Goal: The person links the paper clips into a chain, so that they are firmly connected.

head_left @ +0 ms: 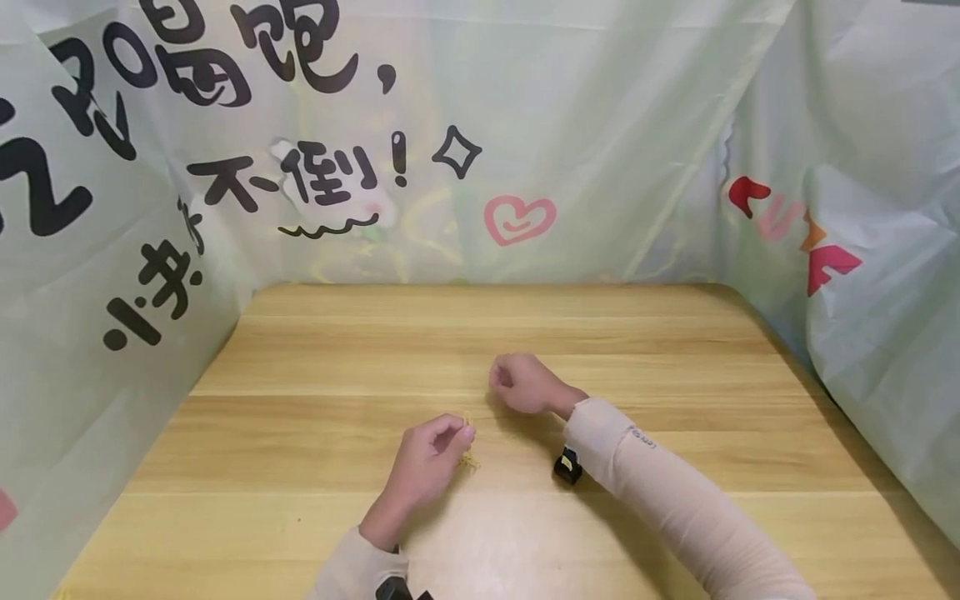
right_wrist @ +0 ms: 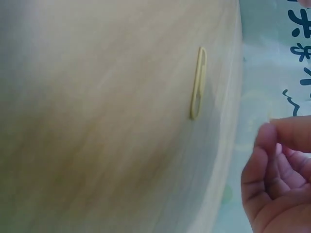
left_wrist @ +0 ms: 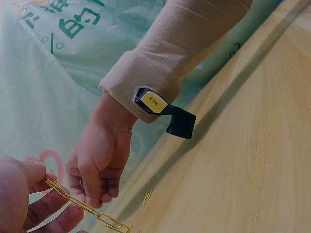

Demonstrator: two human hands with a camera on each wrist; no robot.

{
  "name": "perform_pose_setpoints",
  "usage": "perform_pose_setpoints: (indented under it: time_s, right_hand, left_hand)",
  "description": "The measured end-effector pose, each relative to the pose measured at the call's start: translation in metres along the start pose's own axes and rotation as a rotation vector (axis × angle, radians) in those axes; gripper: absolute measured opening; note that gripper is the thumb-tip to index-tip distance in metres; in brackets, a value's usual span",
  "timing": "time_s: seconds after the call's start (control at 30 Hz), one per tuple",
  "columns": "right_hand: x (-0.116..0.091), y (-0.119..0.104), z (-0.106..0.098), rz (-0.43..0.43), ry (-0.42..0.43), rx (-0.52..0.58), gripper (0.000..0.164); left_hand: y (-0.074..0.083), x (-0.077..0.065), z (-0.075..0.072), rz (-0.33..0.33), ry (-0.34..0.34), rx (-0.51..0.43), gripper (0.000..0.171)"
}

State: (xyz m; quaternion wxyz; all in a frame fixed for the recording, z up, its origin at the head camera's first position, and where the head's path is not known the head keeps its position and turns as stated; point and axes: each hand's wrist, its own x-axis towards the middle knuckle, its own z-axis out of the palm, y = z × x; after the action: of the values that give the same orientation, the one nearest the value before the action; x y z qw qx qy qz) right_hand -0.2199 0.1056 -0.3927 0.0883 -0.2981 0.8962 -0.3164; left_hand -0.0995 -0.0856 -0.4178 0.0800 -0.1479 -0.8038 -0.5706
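A short chain of gold paper clips hangs from my left hand, which pinches its upper end between thumb and fingers. The left wrist view shows the linked paper clips running down from the fingertips. Farther back, my right hand hovers above the table with fingers curled. Its thumb and index tips meet in the right wrist view, where I see no clear object between them on the right hand. One loose gold paper clip lies on the wood; the head view does not show it.
The wooden table has a printed cloth hanging behind it and at both sides. A black wrist device sits on the right sleeve, and another on the left.
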Motion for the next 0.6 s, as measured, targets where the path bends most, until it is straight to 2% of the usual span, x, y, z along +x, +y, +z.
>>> perform_pose_setpoints:
  time_s: [0.2, 0.4, 0.6]
  right_hand:
    - [-0.0037, -0.0007, -0.0024, -0.028, -0.011, 0.127, 0.036]
    - [-0.006, 0.0008, -0.0026, -0.045, 0.012, 0.11, 0.03]
    - [-0.0091, -0.0019, -0.0038, -0.097, -0.031, 0.16, 0.029]
  left_hand:
    - [-0.0004, -0.0003, 0.0006, -0.005, 0.007, -0.018, 0.014]
    - [0.0003, 0.0003, -0.0011, 0.002, -0.012, 0.029, 0.018]
    - [-0.0004, 0.0009, -0.0009, 0.01, -0.009, 0.044, 0.018]
